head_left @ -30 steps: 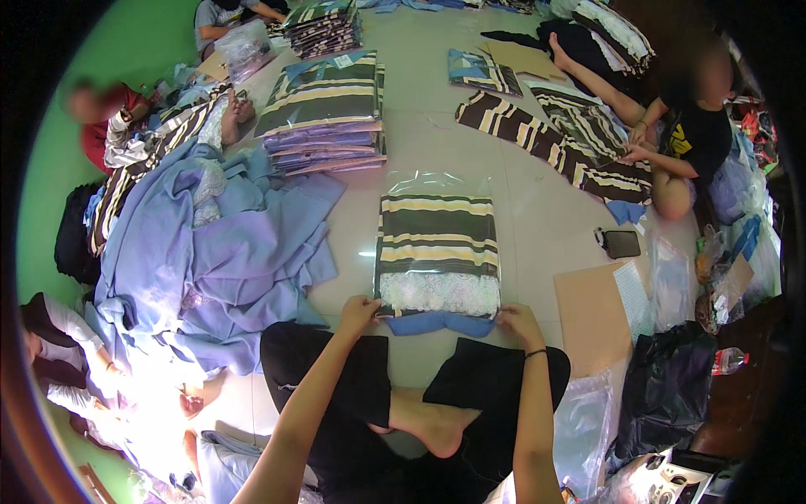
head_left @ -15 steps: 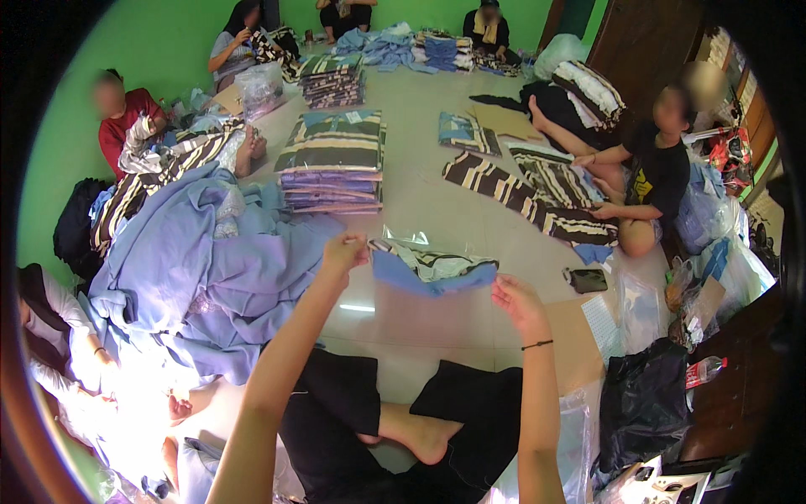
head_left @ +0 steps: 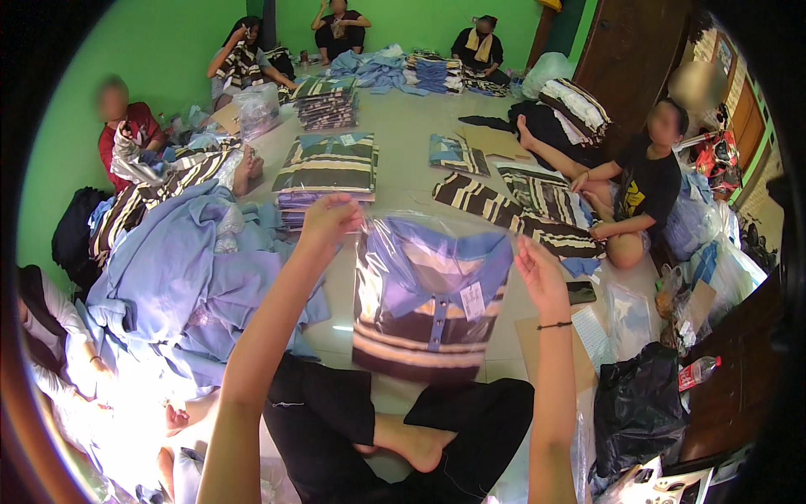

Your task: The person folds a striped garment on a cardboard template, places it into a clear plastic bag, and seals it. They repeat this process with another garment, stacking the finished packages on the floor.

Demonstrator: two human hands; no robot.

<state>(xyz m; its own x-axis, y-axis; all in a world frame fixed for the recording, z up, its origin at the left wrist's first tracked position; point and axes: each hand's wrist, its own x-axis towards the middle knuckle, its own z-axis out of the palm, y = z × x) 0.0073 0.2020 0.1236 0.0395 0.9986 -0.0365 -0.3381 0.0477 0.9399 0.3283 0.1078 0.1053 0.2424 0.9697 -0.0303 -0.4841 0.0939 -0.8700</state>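
Observation:
Between my hands hangs a folded shirt (head_left: 403,336) in a clear plastic bag, dark brown with cream stripes, a blue collar and a buttoned blue placket. A white tag (head_left: 473,300) shows below the collar. My left hand (head_left: 334,217) pinches the bag's upper left corner; my right hand (head_left: 537,267) pinches the upper right corner. The bag hangs above the floor, in front of my crossed legs. Just beyond my left hand stands a stack of bagged, folded striped shirts (head_left: 326,165).
A large heap of blue cloth (head_left: 168,252) lies at my left. More bagged shirts (head_left: 326,102) are stacked farther back. Several people sit along the walls; one at the right (head_left: 642,181) has striped shirts laid out in front. A black plastic bag (head_left: 638,412) and a bottle (head_left: 698,371) lie at my right.
The bagged shirt has swung from nearly edge-on to hanging with its front showing. My left hand has risen and moved slightly left; my right hand has shifted right and up.

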